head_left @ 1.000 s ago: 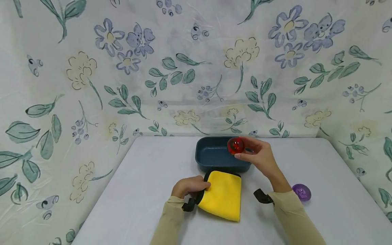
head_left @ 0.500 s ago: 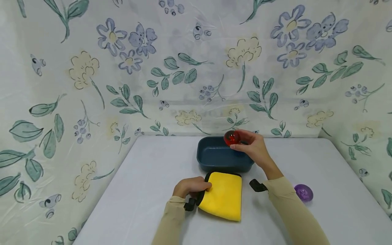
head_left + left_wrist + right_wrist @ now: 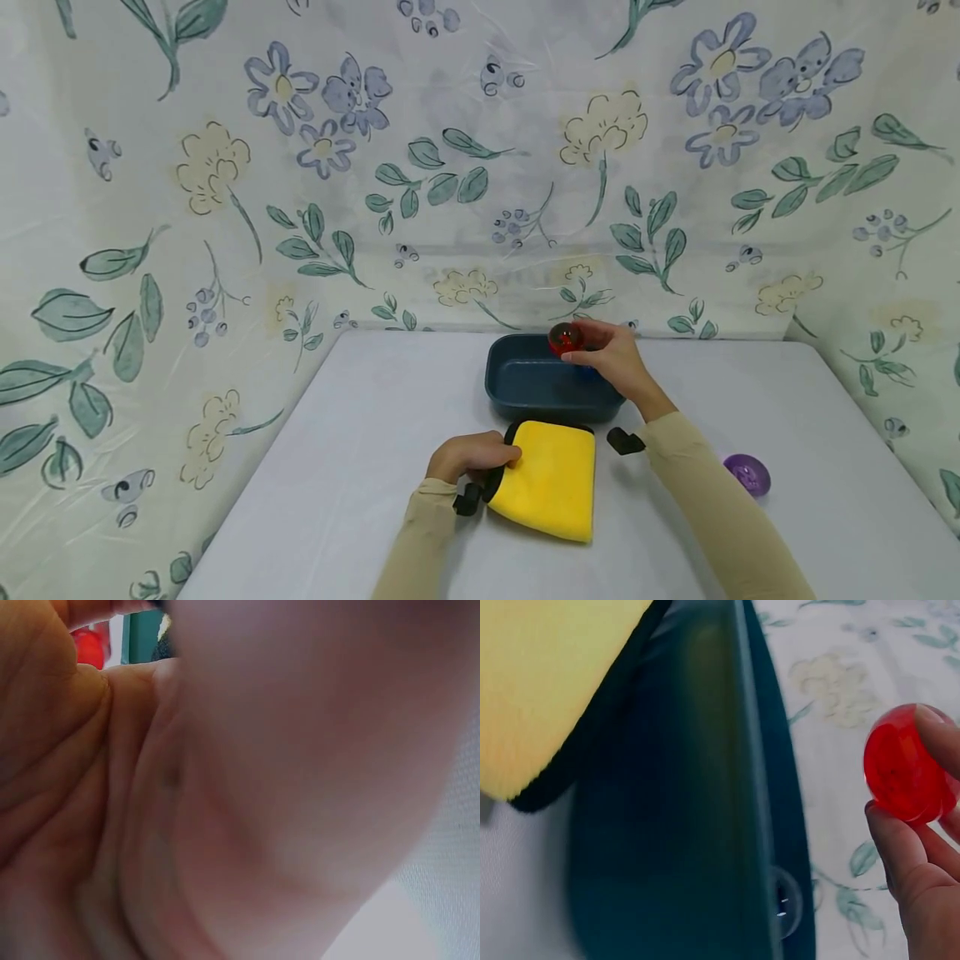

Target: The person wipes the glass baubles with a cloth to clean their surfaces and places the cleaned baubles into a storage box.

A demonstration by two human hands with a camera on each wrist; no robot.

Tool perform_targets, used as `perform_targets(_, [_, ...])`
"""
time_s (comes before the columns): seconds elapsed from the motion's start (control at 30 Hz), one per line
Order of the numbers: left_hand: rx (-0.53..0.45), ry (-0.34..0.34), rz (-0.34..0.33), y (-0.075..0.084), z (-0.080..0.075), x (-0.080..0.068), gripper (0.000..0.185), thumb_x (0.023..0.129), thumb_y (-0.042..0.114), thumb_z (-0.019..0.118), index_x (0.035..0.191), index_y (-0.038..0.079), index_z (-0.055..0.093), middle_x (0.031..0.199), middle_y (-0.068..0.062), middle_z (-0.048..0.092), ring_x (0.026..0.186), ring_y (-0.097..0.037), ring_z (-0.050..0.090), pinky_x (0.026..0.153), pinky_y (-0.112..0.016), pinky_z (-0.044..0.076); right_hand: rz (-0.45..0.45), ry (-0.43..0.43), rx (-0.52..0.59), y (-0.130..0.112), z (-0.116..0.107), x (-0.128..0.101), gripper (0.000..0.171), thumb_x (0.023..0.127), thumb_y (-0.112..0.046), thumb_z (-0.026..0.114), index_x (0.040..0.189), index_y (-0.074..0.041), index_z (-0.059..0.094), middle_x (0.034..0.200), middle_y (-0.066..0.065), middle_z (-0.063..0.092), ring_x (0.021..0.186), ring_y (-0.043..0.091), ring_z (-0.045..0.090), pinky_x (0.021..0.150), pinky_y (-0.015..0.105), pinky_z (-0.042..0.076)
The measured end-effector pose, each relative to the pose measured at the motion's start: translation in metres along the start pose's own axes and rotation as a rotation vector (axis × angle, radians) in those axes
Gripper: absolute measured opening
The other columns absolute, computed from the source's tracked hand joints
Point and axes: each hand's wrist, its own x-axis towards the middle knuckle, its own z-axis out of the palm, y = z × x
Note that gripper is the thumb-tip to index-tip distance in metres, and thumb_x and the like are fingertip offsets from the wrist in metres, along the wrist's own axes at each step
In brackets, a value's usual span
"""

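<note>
My right hand (image 3: 611, 358) pinches a small red translucent ball (image 3: 566, 337) over the far edge of a dark blue tray (image 3: 525, 392); the right wrist view shows the ball (image 3: 907, 765) between fingertips (image 3: 900, 847) beside the tray (image 3: 705, 825). My left hand (image 3: 471, 456) rests curled on the left edge of a folded yellow cloth (image 3: 551, 483) with black trim, just in front of the tray. The left wrist view is filled by my palm (image 3: 112, 825), with a bit of red ball (image 3: 91, 645) far off.
A purple translucent ball (image 3: 747, 473) lies on the white table (image 3: 360, 433) to the right, beside my right forearm. Floral fabric (image 3: 450, 167) hangs behind and at both sides of the table. Black wrist straps (image 3: 625, 440) sit on both sleeves.
My right hand has carried the red ball farther away, from above the tray's middle right to its far edge. The left hand and the cloth have stayed put.
</note>
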Motion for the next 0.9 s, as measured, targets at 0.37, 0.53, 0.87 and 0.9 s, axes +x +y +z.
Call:
perform_targets(0.37, [0.005, -0.009, -0.014, 0.001, 0.000, 0.003, 0.028, 0.092, 0.034, 0.058, 0.091, 0.005, 0.062, 0.081, -0.004, 0.057, 0.069, -0.018, 0.054, 0.060, -0.024, 0.048, 0.029, -0.049, -0.009, 0.013, 0.020, 0.015, 0.056, 0.085, -0.005, 0.082, 0.138, -0.001, 0.063, 0.136, 0.023, 0.067, 0.119, 0.037, 0.069, 0.100, 0.038, 0.060])
perform_targets(0.53, [-0.003, -0.017, -0.007, 0.000, 0.001, 0.003, 0.028, 0.093, 0.034, 0.058, 0.091, 0.006, 0.062, 0.082, -0.005, 0.059, 0.070, -0.018, 0.057, 0.063, -0.025, 0.053, 0.069, -0.054, -0.035, 0.017, 0.028, 0.017, 0.058, 0.083, -0.003, 0.083, 0.137, 0.004, 0.062, 0.136, 0.026, 0.066, 0.120, 0.039, 0.069, 0.101, 0.043, 0.059])
perform_targets(0.87, [0.009, -0.025, -0.001, 0.000, -0.001, 0.005, 0.030, 0.093, 0.034, 0.057, 0.091, 0.005, 0.064, 0.079, -0.004, 0.060, 0.068, -0.017, 0.057, 0.062, -0.025, 0.052, 0.136, -0.053, -0.144, 0.023, 0.042, 0.021, 0.058, 0.082, -0.006, 0.084, 0.136, 0.003, 0.064, 0.133, 0.025, 0.068, 0.119, 0.036, 0.068, 0.107, 0.048, 0.055])
perform_targets(0.9, [0.007, -0.028, 0.002, 0.000, -0.001, 0.004, 0.029, 0.093, 0.033, 0.057, 0.090, 0.005, 0.064, 0.078, -0.004, 0.059, 0.067, -0.017, 0.056, 0.061, -0.025, 0.051, 0.147, -0.052, -0.156, 0.024, 0.043, 0.022, 0.059, 0.082, -0.007, 0.085, 0.136, 0.003, 0.063, 0.134, 0.024, 0.068, 0.120, 0.036, 0.067, 0.109, 0.049, 0.054])
